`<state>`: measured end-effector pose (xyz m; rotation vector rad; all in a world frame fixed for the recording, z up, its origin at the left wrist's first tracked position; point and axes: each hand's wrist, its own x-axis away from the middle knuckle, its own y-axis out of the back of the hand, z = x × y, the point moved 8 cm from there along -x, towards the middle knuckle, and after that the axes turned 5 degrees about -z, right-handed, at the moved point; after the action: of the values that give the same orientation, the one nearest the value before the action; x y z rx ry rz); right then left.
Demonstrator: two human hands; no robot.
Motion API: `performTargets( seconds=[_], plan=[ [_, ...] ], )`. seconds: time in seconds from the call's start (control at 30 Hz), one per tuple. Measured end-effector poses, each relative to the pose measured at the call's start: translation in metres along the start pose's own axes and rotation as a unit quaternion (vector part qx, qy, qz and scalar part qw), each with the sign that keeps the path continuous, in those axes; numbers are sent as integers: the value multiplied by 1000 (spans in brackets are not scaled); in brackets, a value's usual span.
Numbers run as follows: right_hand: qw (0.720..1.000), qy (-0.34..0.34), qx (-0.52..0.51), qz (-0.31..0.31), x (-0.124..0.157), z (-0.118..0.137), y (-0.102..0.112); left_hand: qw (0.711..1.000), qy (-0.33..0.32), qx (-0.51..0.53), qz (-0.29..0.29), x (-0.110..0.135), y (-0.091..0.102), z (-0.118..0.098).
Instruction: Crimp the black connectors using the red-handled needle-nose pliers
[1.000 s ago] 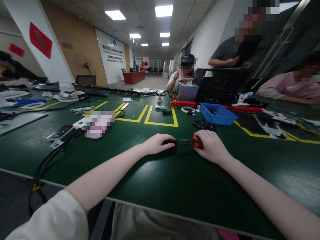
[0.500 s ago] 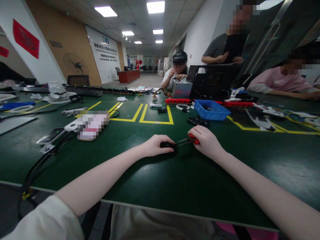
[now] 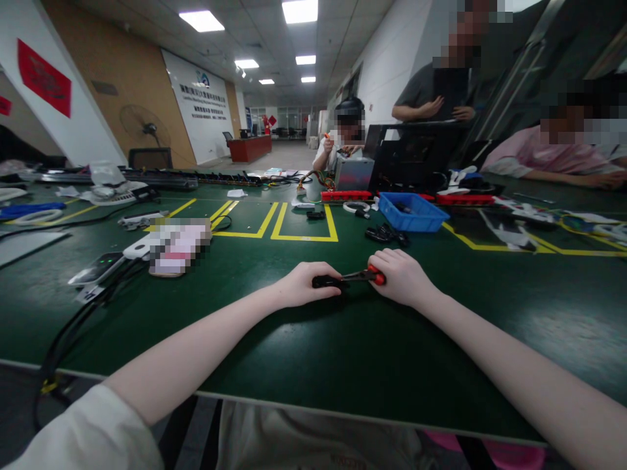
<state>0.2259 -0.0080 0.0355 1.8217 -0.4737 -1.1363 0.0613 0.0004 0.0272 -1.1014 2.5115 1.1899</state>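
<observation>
My left hand (image 3: 311, 284) is closed around a small black part (image 3: 327, 281), pinching it between thumb and fingers just above the green table. The part's exact kind is too dark and small to make out. Wrapped round the red handles of a pair of needle-nose pliers (image 3: 363, 275) is my right hand (image 3: 400, 277). The pliers' jaws point left, close together, and their tips meet the right end of the black part. Whether the jaws grip it I cannot tell.
Beyond my hands lie several black pieces (image 3: 386, 235) and a blue bin (image 3: 414, 212). A phone (image 3: 179, 251) and a white device with cables (image 3: 100, 267) rest on the left. A metal box (image 3: 353, 175) stands at the back, near a person (image 3: 337, 147).
The pliers' jaws have closed together and moved left to the black part's end. My right hand has shifted slightly left; my left hand stays nearly in place.
</observation>
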Motion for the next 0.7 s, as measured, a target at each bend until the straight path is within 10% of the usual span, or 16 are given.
performTargets(
  seconds=[0.7],
  plan=[
    [999,-27,-33,26,1,-4,-3,1000,10,-2,-22,0,3,1]
  ],
)
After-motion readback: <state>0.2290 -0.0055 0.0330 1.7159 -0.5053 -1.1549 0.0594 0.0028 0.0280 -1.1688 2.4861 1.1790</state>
